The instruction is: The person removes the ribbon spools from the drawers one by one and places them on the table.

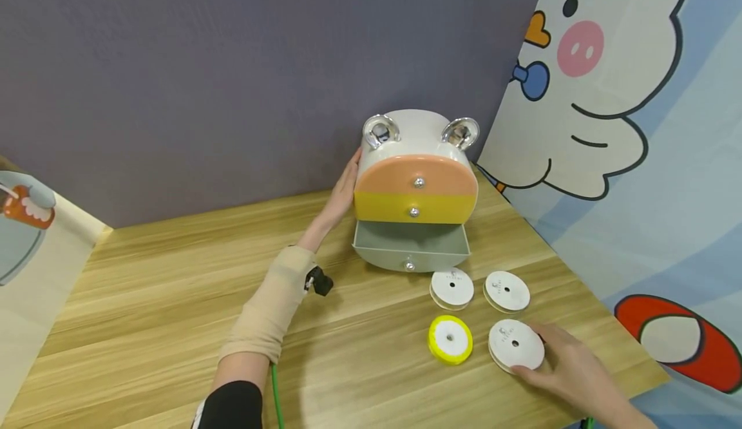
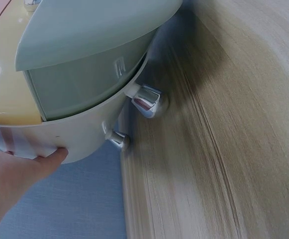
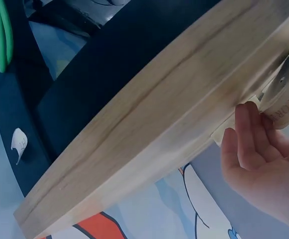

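A small frog-like chest of drawers (image 1: 418, 134) has a white top, silver ear-shaped parts and orange, yellow and grey-green drawers. Its bottom grey-green drawer (image 1: 409, 260) is pulled out. My left hand (image 1: 344, 190) rests along the chest's left side; the left wrist view shows its thumb (image 2: 52, 158) against the white shell. At the lower right, my right hand (image 1: 570, 368) holds the edge of a white ribbon spool (image 1: 514, 343) between thumb and fingers. Two more white spools (image 1: 452, 287) and a yellow-rimmed spool (image 1: 450, 339) lie flat close by.
The wooden table (image 1: 174, 313) runs back to a grey wall panel (image 1: 232, 81). On the right stands a wall with cartoon prints (image 1: 608, 139). A green cable (image 1: 277, 397) trails beneath my left forearm. The table's edge (image 3: 109, 144) shows in the right wrist view.
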Available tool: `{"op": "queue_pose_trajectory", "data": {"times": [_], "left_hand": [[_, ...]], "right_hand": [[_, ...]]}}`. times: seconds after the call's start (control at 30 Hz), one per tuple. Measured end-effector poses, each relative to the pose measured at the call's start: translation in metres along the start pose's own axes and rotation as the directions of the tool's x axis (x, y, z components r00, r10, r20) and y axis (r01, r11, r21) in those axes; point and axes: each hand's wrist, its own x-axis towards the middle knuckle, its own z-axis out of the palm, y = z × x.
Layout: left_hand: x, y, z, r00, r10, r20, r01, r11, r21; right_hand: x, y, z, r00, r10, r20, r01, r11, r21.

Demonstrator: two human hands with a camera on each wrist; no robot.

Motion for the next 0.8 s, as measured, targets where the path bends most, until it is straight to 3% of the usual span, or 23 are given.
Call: {"op": "queue_pose_trajectory", "data": {"times": [0.43,0.73,0.8], "left_hand": [[-0.001,0.0,0.001,1.0,0.002,0.007,-0.002,1.0,-0.01],[-0.002,0.0,0.001,1.0,-0.007,0.009,0.007,1.0,-0.005],[0.002,-0.008,0.0,1.0,0.002,0.0,-0.002,1.0,-0.006]], "right_hand": [[-0.005,0.005,0.012,0.994,-0.057,-0.09,0.054,0.998,-0.035],[-0.001,0.013,0.007,0.99,-0.131,-0.058,0.126,0.988,-0.087],[0.004,0.013,0.002,0.987,-0.151,-0.054,0.146,0.985,-0.09]]}}
